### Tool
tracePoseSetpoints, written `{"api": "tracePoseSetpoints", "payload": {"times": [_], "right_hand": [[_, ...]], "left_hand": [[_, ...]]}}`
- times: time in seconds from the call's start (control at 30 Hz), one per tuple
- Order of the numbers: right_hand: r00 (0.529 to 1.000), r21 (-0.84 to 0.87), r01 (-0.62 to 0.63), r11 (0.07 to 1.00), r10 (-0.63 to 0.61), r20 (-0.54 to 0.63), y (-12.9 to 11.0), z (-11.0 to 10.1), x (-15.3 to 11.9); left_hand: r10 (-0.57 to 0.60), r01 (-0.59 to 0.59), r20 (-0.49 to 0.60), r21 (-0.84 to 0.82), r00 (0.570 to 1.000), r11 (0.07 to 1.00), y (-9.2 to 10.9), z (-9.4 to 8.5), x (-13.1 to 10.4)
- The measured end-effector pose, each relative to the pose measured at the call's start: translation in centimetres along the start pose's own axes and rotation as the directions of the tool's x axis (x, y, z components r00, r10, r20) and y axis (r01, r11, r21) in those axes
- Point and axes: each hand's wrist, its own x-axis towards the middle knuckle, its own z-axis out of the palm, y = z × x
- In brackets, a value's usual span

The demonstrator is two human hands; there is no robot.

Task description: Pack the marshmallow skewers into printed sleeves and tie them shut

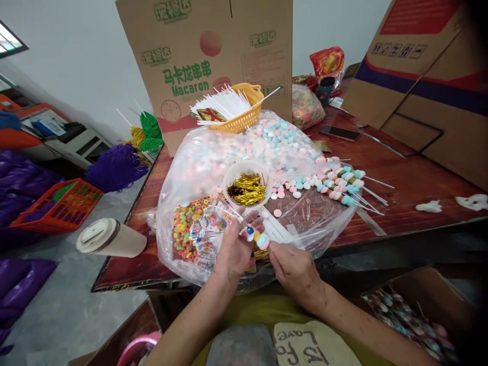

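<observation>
My left hand [234, 246] is curled around one end of a candy skewer [262, 240], with a white stick tip showing above it. A blue piece, a yellow piece and pastel pieces sit along the skewer. My right hand [295, 272] has its fingers closed at the skewer's other end, beside the pastel pieces. Just above my hands stands a white bowl [226, 175] of gold twist ties [249, 189]. Colourful ring candies [183, 229] and small printed packets [206, 234] lie left of my left hand. Finished-looking skewers [339, 180] are piled at the right.
Pastel candies [282, 134] spread over a plastic sheet, below a yellow basket [238, 123] of white sticks. Cardboard boxes [213, 61] stand behind and at the right. A phone [340, 133] lies at the right back; a lidded cup [114, 238] is at the table's left edge.
</observation>
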Motion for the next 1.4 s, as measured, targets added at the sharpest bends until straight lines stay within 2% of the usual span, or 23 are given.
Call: {"api": "tracePoseSetpoints", "payload": {"times": [0.07, 0.27, 0.4, 0.5, 0.6, 0.67, 0.73, 0.77, 0.8, 0.83, 0.87, 0.9, 0.93, 0.97, 1.0, 1.03, 1.1, 1.13, 1.17, 1.2, 1.23, 1.3, 1.4], "right_hand": [[0.997, -0.096, 0.056, 0.994, -0.06, -0.038, -0.4, -0.2, 0.3], [0.986, -0.218, 0.139, 0.966, -0.157, -0.064, -0.7, -0.7, 0.6], [0.983, -0.258, 0.157, 0.953, -0.177, -0.056, -0.6, -0.7, 0.6], [0.982, -0.288, 0.167, 0.943, -0.185, -0.036, -0.7, -0.6, 0.7], [0.984, -0.333, 0.141, 0.932, -0.169, -0.057, -0.3, -0.7, 1.0], [0.985, -0.353, 0.122, 0.928, -0.157, -0.07, 0.2, -1.0, 1.2], [0.981, -0.366, 0.143, 0.919, -0.181, -0.072, 1.0, -1.5, 1.2], [0.976, -0.372, 0.171, 0.912, -0.209, -0.065, 1.5, -1.8, 1.2], [0.968, -0.379, 0.209, 0.902, -0.246, -0.051, 1.9, -2.2, 1.2], [0.958, -0.384, 0.252, 0.888, -0.286, -0.032, 2.3, -2.7, 1.2], [0.945, -0.385, 0.298, 0.874, -0.326, -0.009, 2.6, -3.1, 1.2], [0.93, -0.38, 0.344, 0.859, -0.366, 0.016, 2.9, -3.5, 1.2], [0.914, -0.369, 0.389, 0.844, -0.404, 0.037, 3.1, -4.0, 1.2], [0.897, -0.353, 0.427, 0.833, -0.438, 0.052, 3.2, -4.4, 1.3], [0.884, -0.335, 0.455, 0.825, -0.464, 0.058, 3.3, -4.7, 1.3], [0.873, -0.313, 0.477, 0.821, -0.484, 0.06, 3.4, -5.0, 1.4], [0.86, -0.268, 0.503, 0.822, -0.507, 0.06, 3.4, -5.6, 1.5], [0.855, -0.245, 0.513, 0.822, -0.514, 0.066, 3.4, -5.9, 1.5], [0.851, -0.223, 0.523, 0.823, -0.52, 0.076, 3.4, -6.1, 1.5], [0.847, -0.205, 0.531, 0.822, -0.523, 0.092, 3.4, -6.3, 1.5], [0.848, -0.197, 0.53, 0.825, -0.519, 0.108, 3.4, -6.5, 1.5], [0.859, -0.208, 0.511, 0.834, -0.495, 0.128, 3.5, -6.7, 1.4], [0.877, -0.231, 0.481, 0.846, -0.464, 0.126, 3.6, -6.7, 1.3]], "left_hand": [[-0.003, 0.0, -0.078, -0.045, 0.997, 0.999, 0.4, 0.7, 0.3], [-0.222, 0.177, -0.143, -0.272, 0.964, 0.946, 0.6, 2.2, 0.3], [-0.215, 0.123, -0.304, -0.295, 0.928, 0.948, 0.3, 2.1, 0.7], [-0.175, 0.094, -0.354, -0.237, 0.919, 0.967, -1.1, 1.8, 1.1], [-0.108, 0.083, -0.265, -0.103, 0.958, 0.991, -2.6, 1.3, 0.6], [-0.127, 0.143, -0.11, 0.143, 0.986, 0.979, -2.4, 0.7, -0.4], [-0.243, 0.191, 0.038, 0.509, 0.969, 0.84, -0.5, 0.0, -1.6], [-0.337, 0.16, 0.115, 0.709, 0.934, 0.687, 1.0, -0.3, -2.2], [-0.374, 0.151, 0.128, 0.762, 0.919, 0.63, 2.8, -0.4, -2.5], [-0.333, 0.116, 0.116, 0.791, 0.936, 0.601, 4.6, -0.4, -2.7], [-0.154, -0.03, 0.129, 0.851, 0.98, 0.524, 6.3, -0.2, -2.7], [0.026, -0.197, 0.203, 0.901, 0.979, 0.386, 7.8, 0.1, -2.5], [0.079, -0.326, 0.317, 0.925, 0.945, 0.193, 8.8, 0.5, -2.2], [0.02, -0.419, 0.419, 0.908, 0.908, 0.013, 9.5, 0.9, -1.7], [-0.106, -0.492, 0.482, 0.864, 0.87, -0.111, 9.7, 1.4, -1.1], [-0.261, -0.526, 0.475, 0.83, 0.84, -0.186, 9.6, 1.7, -0.6], [-0.512, -0.568, 0.407, 0.797, 0.756, -0.205, 8.6, 2.2, 0.3], [-0.566, -0.575, 0.39, 0.796, 0.726, -0.189, 8.0, 2.3, 0.6], [-0.563, -0.578, 0.399, 0.796, 0.724, -0.18, 7.3, 2.2, 0.7], [-0.512, -0.577, 0.42, 0.793, 0.749, -0.194, 6.8, 2.1, 0.8], [-0.43, -0.574, 0.444, 0.783, 0.786, -0.24, 6.2, 1.9, 0.7], [-0.231, -0.539, 0.489, 0.733, 0.841, -0.414, 5.5, 1.3, 0.4], [-0.088, -0.501, 0.585, 0.595, 0.806, -0.628, 5.0, 0.5, 0.0]]}}
